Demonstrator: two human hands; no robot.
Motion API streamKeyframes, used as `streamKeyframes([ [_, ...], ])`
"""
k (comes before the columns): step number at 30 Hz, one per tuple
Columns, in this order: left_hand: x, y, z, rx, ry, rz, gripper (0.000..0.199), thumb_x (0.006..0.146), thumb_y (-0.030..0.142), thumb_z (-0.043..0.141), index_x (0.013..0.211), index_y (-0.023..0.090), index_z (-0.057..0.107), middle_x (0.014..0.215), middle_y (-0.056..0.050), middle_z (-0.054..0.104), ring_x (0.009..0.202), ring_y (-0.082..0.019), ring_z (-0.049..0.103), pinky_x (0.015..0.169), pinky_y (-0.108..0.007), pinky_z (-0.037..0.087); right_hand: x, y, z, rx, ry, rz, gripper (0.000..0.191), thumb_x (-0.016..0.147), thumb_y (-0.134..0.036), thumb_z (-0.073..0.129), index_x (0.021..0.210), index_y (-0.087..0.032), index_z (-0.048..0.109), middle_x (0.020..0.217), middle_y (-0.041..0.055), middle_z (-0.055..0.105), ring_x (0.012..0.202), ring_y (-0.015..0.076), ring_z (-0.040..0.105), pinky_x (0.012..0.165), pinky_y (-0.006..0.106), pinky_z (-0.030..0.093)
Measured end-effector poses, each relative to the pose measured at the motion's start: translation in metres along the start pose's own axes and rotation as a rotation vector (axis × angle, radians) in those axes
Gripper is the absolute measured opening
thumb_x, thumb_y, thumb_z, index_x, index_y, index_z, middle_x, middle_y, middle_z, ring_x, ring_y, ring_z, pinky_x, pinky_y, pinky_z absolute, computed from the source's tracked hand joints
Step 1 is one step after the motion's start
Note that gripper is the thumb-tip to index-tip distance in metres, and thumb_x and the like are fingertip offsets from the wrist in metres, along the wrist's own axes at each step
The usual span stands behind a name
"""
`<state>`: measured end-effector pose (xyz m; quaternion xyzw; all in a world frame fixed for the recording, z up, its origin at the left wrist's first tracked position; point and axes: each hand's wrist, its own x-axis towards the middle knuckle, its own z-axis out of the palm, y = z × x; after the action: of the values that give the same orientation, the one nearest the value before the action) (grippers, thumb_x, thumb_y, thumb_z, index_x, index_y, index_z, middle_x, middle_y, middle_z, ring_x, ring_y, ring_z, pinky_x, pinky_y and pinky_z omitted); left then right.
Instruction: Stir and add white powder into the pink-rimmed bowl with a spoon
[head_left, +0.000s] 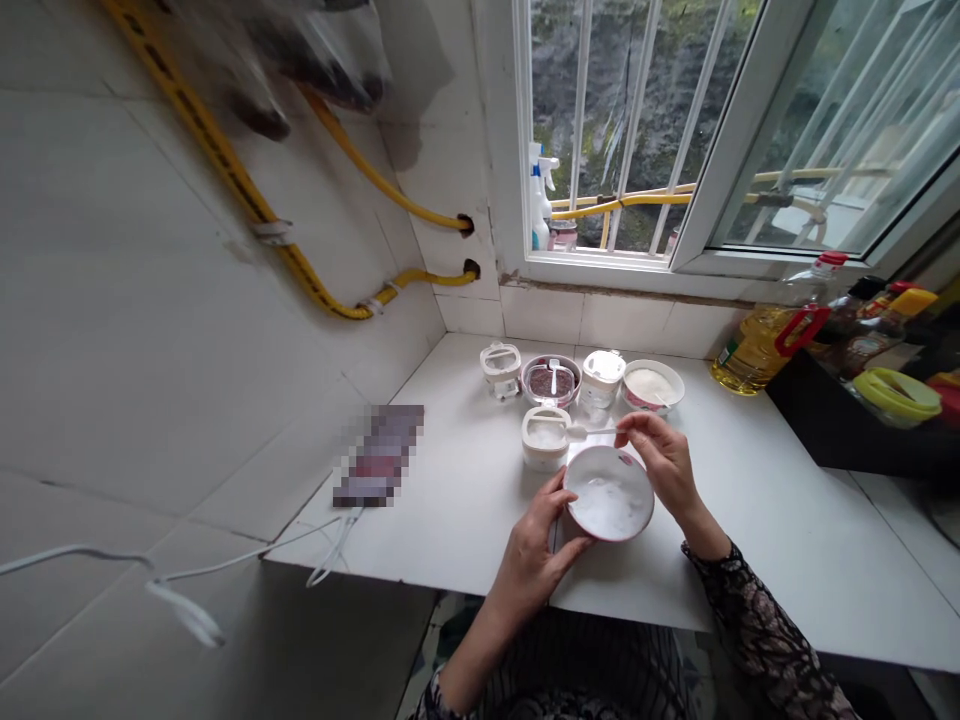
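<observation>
White ceramic bowl (pixel 608 493), tilted and holding white contents, is held over the white desk (pixel 757 560) by the left hand (pixel 531 553), its grip curled around the bowl's edge. Just above the bowl, a small white spoon (pixel 592 432) lies crosswise, pinched firmly by the right hand (pixel 664 462), its scoop end toward a white canister (pixel 545 438). No labels can be read.

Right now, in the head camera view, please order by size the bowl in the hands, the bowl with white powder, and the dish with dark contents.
Largest: the held bowl, though nearest the camera. Then the bowl with white powder and the dish with dark contents, which look alike, so I do not rank them.
</observation>
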<state>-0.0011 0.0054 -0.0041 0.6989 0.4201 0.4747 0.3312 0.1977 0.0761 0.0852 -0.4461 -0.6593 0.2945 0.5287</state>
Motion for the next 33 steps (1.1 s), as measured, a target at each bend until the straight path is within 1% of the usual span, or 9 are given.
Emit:
streamKeyframes([
  [4, 0.0, 0.0, 0.0, 0.019, 0.012, 0.011, 0.04, 0.083, 0.018, 0.072, 0.119, 0.024, 0.058, 0.148, -0.016, 0.054, 0.134, -0.03, 0.057, 0.107, -0.046, 0.052, 0.005, 0.003, -0.01, 0.137, -0.005, 0.09, 0.013, 0.082, -0.029, 0.052, 0.077, -0.02, 0.061, 0.059, -0.0018, 0.055, 0.056, 0.0151, 0.054, 0.058, 0.029, 0.046],
  [8, 0.0, 0.001, 0.0, 0.024, 0.012, 0.013, 0.039, 0.083, 0.017, 0.07, 0.119, 0.025, 0.057, 0.149, -0.015, 0.053, 0.137, -0.03, 0.055, 0.107, -0.044, 0.052, 0.007, 0.005, -0.017, 0.073, -0.087, 0.129, 0.013, 0.077, -0.026, 0.049, 0.07, -0.021, 0.059, 0.056, -0.0026, 0.052, 0.051, 0.0136, 0.047, 0.053, 0.028, 0.04],
  [10, 0.0, 0.002, -0.001, 0.026, 0.004, 0.014, 0.039, 0.084, 0.018, 0.07, 0.12, 0.025, 0.057, 0.15, -0.015, 0.053, 0.139, -0.03, 0.053, 0.107, -0.044, 0.052, 0.006, 0.005, -0.02, -0.036, -0.136, 0.087, 0.014, 0.075, -0.024, 0.047, 0.067, -0.021, 0.058, 0.056, -0.0018, 0.053, 0.054, 0.0144, 0.047, 0.055, 0.028, 0.039],
  [14, -0.001, 0.002, -0.001, 0.033, 0.002, 0.032, 0.04, 0.084, 0.018, 0.07, 0.121, 0.025, 0.056, 0.151, -0.016, 0.051, 0.139, -0.03, 0.053, 0.107, -0.044, 0.052, 0.002, 0.003, -0.018, -0.254, -0.287, -0.069, 0.018, 0.075, -0.018, 0.046, 0.063, -0.021, 0.058, 0.063, 0.0016, 0.062, 0.068, 0.0181, 0.053, 0.069, 0.032, 0.042],
  [18, -0.001, 0.001, -0.001, 0.038, 0.011, 0.041, 0.04, 0.084, 0.019, 0.071, 0.121, 0.025, 0.056, 0.15, -0.015, 0.052, 0.138, -0.029, 0.054, 0.106, -0.043, 0.052, -0.001, 0.001, -0.011, -0.255, -0.425, -0.093, 0.019, 0.073, -0.017, 0.044, 0.061, -0.022, 0.058, 0.063, 0.002, 0.06, 0.072, 0.0194, 0.054, 0.072, 0.032, 0.042],
  [21, -0.001, 0.0, -0.001, 0.034, 0.008, 0.038, 0.04, 0.084, 0.019, 0.071, 0.121, 0.024, 0.056, 0.151, -0.016, 0.051, 0.138, -0.03, 0.053, 0.106, -0.042, 0.053, 0.0, 0.0, -0.011, -0.174, -0.383, -0.005, 0.018, 0.071, -0.019, 0.044, 0.059, -0.022, 0.057, 0.061, 0.0015, 0.057, 0.07, 0.0183, 0.052, 0.067, 0.03, 0.04],
  [24, -0.001, 0.0, 0.0, 0.029, 0.01, 0.031, 0.04, 0.084, 0.018, 0.071, 0.121, 0.024, 0.056, 0.151, -0.016, 0.051, 0.139, -0.03, 0.053, 0.106, -0.043, 0.052, 0.004, 0.002, -0.015, -0.019, -0.328, 0.177, 0.016, 0.069, -0.023, 0.045, 0.058, -0.021, 0.056, 0.053, -0.0016, 0.049, 0.055, 0.014, 0.044, 0.055, 0.028, 0.035],
  [27, -0.001, 0.0, 0.001, 0.02, 0.013, 0.026, 0.04, 0.085, 0.018, 0.07, 0.121, 0.024, 0.056, 0.152, -0.017, 0.05, 0.138, -0.03, 0.054, 0.106, -0.043, 0.052, 0.008, 0.005, -0.017, 0.135, -0.281, 0.324, 0.014, 0.065, -0.027, 0.049, 0.058, -0.019, 0.059, 0.051, -0.0026, 0.048, 0.048, 0.0113, 0.04, 0.05, 0.026, 0.032],
  [33, -0.001, 0.0, 0.0, 0.03, 0.007, 0.031, 0.041, 0.084, 0.017, 0.071, 0.121, 0.025, 0.056, 0.15, -0.017, 0.051, 0.136, -0.03, 0.056, 0.105, -0.044, 0.053, 0.012, 0.006, -0.018, 0.278, -0.187, 0.413, 0.01, 0.059, -0.024, 0.054, 0.053, -0.018, 0.06, 0.046, -0.0025, 0.047, 0.047, 0.0106, 0.039, 0.049, 0.026, 0.033],
])
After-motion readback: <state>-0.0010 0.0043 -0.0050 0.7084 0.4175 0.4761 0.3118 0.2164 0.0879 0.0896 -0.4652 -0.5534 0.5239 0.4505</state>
